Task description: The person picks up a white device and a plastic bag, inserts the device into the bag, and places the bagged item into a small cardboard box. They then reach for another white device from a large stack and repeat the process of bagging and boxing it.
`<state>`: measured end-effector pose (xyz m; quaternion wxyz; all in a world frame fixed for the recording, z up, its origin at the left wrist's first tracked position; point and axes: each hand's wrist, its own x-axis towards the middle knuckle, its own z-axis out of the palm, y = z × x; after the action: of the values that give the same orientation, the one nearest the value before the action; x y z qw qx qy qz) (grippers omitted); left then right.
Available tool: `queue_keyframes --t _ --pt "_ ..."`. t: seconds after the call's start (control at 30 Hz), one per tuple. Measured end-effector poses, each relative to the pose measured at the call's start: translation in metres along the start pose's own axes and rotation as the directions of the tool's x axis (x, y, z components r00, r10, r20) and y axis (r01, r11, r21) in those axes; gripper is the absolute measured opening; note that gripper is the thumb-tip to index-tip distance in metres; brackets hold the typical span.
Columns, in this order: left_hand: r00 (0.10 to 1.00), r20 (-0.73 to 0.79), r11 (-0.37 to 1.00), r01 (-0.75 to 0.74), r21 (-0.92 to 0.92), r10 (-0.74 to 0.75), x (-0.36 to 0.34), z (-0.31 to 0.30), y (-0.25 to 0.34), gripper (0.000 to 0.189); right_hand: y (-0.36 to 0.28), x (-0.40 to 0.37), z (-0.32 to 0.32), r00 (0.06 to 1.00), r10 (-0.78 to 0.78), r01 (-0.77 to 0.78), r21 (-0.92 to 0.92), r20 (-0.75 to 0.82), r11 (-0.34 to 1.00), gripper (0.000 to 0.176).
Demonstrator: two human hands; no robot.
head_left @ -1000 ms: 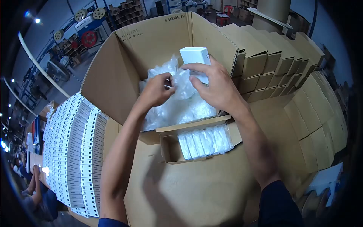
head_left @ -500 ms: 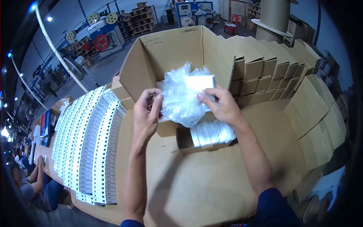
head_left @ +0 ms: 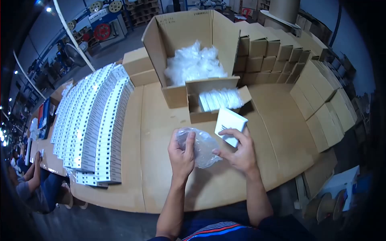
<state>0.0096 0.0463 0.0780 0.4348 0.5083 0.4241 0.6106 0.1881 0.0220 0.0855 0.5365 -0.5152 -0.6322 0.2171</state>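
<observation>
My left hand (head_left: 183,154) pinches a clear plastic bag (head_left: 205,149) by its left side, above the cardboard-covered table. In my right hand (head_left: 241,154) is a flat white box (head_left: 230,125), gripped between the fingers, with the thumb at the bag's right edge. Beyond my hands, a small open carton (head_left: 209,117) holds a row of white items in plastic (head_left: 221,99). Behind it a large open carton (head_left: 183,32) contains a heap of clear plastic bags (head_left: 195,64).
Long stacks of white boxes (head_left: 86,120) stand at the left. Folded cardboard cartons (head_left: 265,56) are piled at the back right, more (head_left: 325,104) at the right edge. A seated person (head_left: 36,184) is at the far left.
Both hands have come back from the large carton toward me. The heap of bags now lies in that carton, one bag is in my left hand, and the white box is tilted in my right.
</observation>
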Motion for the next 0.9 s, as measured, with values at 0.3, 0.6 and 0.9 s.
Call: queue_keyframes --t 0.3,0.6,0.9 --pt "0.958 0.206 0.976 0.213 -0.052 -0.198 -0.047 -0.022 -0.012 0.032 0.016 -0.051 0.018 0.975 0.224 -0.208 0.344 -0.005 0.915 0.027" --pt "0.841 0.280 0.728 -0.541 0.421 0.463 -0.036 -0.040 -0.012 0.028 0.037 -0.071 0.013 0.784 0.572 -0.511 0.772 0.239 0.377 0.029" --pt "0.977 0.185 0.908 0.020 0.419 -0.107 -0.051 -0.023 -0.019 0.012 0.045 -0.081 -0.004 0.910 0.352 -0.415 0.484 0.221 0.770 0.056"
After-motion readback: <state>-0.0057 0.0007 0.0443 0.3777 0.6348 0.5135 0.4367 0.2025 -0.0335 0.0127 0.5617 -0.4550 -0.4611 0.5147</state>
